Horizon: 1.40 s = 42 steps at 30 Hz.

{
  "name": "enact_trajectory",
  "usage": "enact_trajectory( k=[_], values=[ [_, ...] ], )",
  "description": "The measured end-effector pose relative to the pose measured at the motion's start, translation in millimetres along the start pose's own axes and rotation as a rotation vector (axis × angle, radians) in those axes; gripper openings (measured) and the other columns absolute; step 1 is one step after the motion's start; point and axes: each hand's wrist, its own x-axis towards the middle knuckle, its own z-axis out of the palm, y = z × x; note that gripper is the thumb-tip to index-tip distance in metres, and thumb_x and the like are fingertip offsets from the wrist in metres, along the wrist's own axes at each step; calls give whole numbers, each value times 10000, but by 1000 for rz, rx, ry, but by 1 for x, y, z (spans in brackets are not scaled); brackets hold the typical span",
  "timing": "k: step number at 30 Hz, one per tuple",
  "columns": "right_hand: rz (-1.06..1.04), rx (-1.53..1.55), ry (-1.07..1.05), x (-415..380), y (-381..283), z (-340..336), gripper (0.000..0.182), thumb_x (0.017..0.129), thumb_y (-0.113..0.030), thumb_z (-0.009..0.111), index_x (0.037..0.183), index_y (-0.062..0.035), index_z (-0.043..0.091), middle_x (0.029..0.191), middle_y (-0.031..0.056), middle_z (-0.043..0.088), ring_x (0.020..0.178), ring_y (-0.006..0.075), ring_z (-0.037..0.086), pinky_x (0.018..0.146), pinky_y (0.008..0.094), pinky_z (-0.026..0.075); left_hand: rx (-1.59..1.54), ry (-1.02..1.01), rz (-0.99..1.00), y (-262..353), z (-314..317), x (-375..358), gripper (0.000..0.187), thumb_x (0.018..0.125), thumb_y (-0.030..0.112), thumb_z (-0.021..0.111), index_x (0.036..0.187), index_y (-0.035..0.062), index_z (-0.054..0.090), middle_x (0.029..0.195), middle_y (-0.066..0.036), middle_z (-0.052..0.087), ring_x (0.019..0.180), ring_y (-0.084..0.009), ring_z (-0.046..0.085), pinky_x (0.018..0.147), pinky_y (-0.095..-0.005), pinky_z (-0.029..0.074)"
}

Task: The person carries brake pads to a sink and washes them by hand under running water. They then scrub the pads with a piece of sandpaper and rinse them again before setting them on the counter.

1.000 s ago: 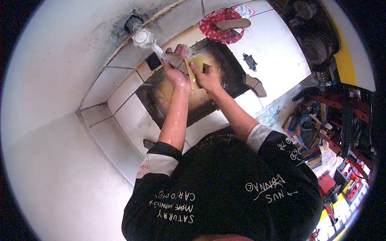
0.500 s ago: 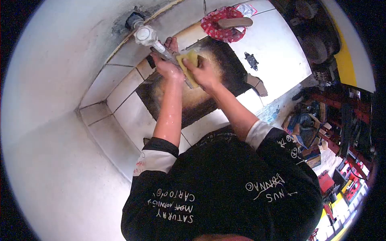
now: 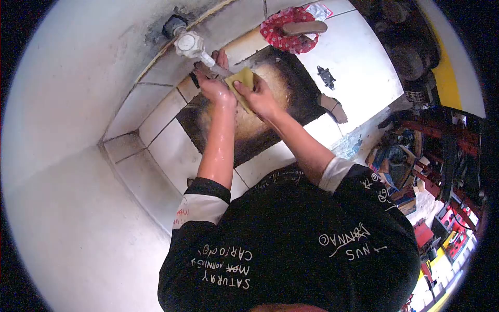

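My left hand (image 3: 215,88) is wet, palm up under the tap (image 3: 189,46), its fingers stretched out past the spout. Water runs from the spout across the palm. My right hand (image 3: 258,99) grips a flat yellow sponge (image 3: 240,82), the thumb pressed on its upper face. The sponge's left edge lies right beside my left palm. Below both hands is a square basin (image 3: 260,139) with a dark rim and a brown, stained middle. A small dark patch shows beside my left thumb.
White tiles surround the basin, with a wall on the left. A brush (image 3: 306,27) lies on a red patterned cloth (image 3: 275,31) at the back. A black bracket (image 3: 326,77) and a brown piece (image 3: 332,107) lie on the right. Cluttered shelves stand farther right.
My right hand has shifted slightly up and left with the sponge, which now turns more of its flat face to me. My left hand stays nearly in place.
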Motion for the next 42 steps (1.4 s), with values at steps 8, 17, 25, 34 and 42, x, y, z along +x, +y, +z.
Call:
enact_trajectory(
  k=[8,17,25,34,42],
  values=[
    [-163,25,-13,-7,4,-1,419,874,-264,655,1095,81,565,1030,171,649,928,208,612,840,334,478,4,-37,-42,1,7,-1,568,976,491,280,1237,6,415,1176,-221,528,1106,-341,550,1027,-434,408],
    [225,-17,290,33,13,-35,491,901,-357,610,1148,60,535,1024,139,620,818,194,613,719,323,506,-166,-75,-174,-4,-7,6,489,983,478,247,1177,87,467,1152,-177,555,1128,-338,540,1061,-459,347],
    [433,346,112,7,6,-93,387,953,-319,478,1158,5,528,1009,102,619,833,189,625,685,334,522,-269,-149,-387,-1,-21,-7,457,961,455,294,1166,98,493,1264,-181,509,1251,-371,441,1045,-569,311],
    [-374,-738,19,2,-31,-45,460,816,-345,706,1013,53,585,848,236,628,743,263,637,693,368,494,-161,-288,-554,-3,-12,-25,473,976,368,248,1265,36,423,1335,-210,475,1247,-368,444,1063,-468,348],
    [-480,-872,53,32,-25,-28,395,815,-354,685,912,21,606,687,241,603,651,414,613,595,455,478,197,-1,-636,2,-7,-41,461,974,395,285,1236,98,522,1217,-102,581,1108,-259,558,986,-392,433]
  ],
)
